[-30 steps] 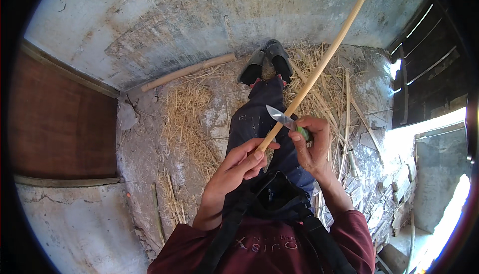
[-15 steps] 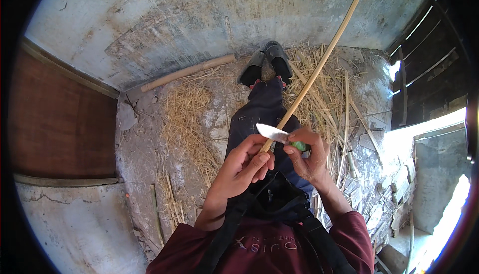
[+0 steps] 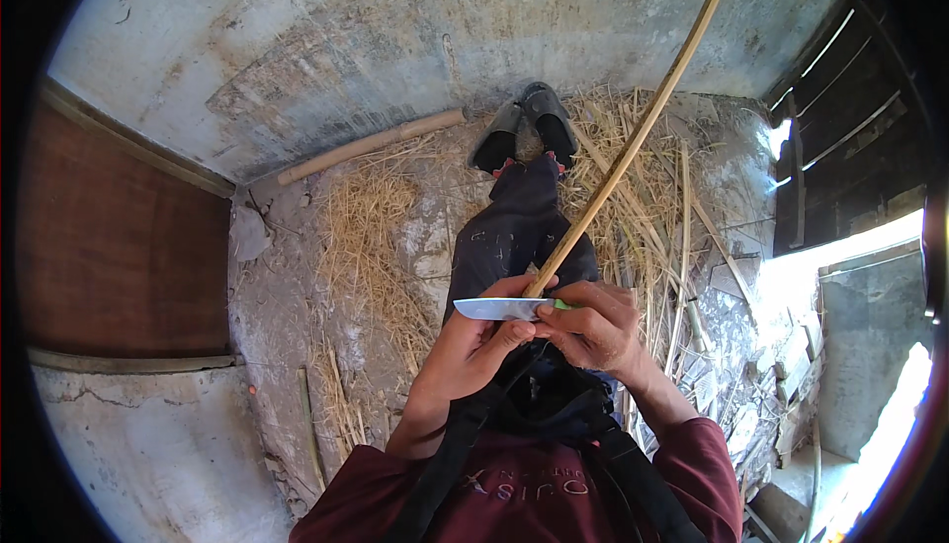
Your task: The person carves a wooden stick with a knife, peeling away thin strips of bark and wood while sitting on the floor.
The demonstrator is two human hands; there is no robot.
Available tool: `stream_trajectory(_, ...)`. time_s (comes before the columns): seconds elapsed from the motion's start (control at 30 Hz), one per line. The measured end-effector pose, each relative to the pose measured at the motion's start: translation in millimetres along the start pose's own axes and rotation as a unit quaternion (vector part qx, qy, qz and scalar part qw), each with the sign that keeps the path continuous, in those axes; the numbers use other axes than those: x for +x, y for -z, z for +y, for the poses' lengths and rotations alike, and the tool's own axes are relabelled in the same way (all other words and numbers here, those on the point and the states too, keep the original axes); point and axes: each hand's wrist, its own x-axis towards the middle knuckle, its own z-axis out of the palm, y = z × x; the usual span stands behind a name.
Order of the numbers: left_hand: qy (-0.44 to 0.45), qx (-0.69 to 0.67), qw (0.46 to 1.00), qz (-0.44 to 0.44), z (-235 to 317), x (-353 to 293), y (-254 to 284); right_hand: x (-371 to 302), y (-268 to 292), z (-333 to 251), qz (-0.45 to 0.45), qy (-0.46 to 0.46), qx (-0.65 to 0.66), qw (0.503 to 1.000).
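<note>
My left hand (image 3: pixel 465 350) is closed round the lower end of a long, thin tan wooden stick (image 3: pixel 631 148), likely bamboo. The stick slants up and away to the right, past the top edge of the view. In my right hand (image 3: pixel 600 331) is a knife (image 3: pixel 489 309), its green handle mostly covered by my fingers. Its silver blade points left and lies across the stick's near end, over my left fingers. Both hands are close together above my lap; whether the edge cuts into the stick cannot be seen.
My legs (image 3: pixel 509 232) stretch forward to black shoes (image 3: pixel 499 136) near a grey wall. Straw shavings (image 3: pixel 371 232) and thin strips (image 3: pixel 685 217) litter the floor on both sides. A thick round pole (image 3: pixel 371 146) lies along the wall. Dark slats (image 3: pixel 850 138) stand at the right.
The knife has come down toward me along the stick, to its near end, and its blade now points more level to the left. My right hand has moved closer to my left.
</note>
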Motion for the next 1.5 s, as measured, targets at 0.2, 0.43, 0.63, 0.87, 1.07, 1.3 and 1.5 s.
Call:
stream_trajectory(0.2,0.028,-0.001,1.0,-0.011,1.8,-5.7,2.3,3.7,1.9,-5.4,-0.006,0.003,-0.001,1.0)
stream_trajectory(0.43,-0.022,0.065,0.997,0.036,2.9,-5.6,-2.4,8.1,3.2,-10.4,-0.004,-0.017,-0.006,1.0)
stream_trajectory(0.63,-0.034,0.053,0.998,0.027,1.7,-10.0,1.4,9.7,3.9,-12.1,-0.002,-0.014,0.001,1.0)
stream_trajectory(0.87,-0.051,0.08,0.995,0.045,-0.7,-10.0,0.7,10.7,5.6,-13.9,-0.01,-0.016,0.002,1.0)
stream_trajectory(1.07,-0.104,0.085,0.988,0.073,-9.8,-7.9,0.8,13.0,5.1,-15.7,-0.003,-0.012,-0.009,1.0)
stream_trajectory(1.3,-0.127,0.135,0.975,0.125,-9.9,-7.8,0.5,15.0,4.9,-19.2,-0.001,-0.014,-0.019,1.0)
stream_trajectory(1.5,-0.13,0.137,0.973,0.134,-8.8,-7.7,-1.2,13.9,3.6,-20.2,0.003,0.011,-0.06,0.998)
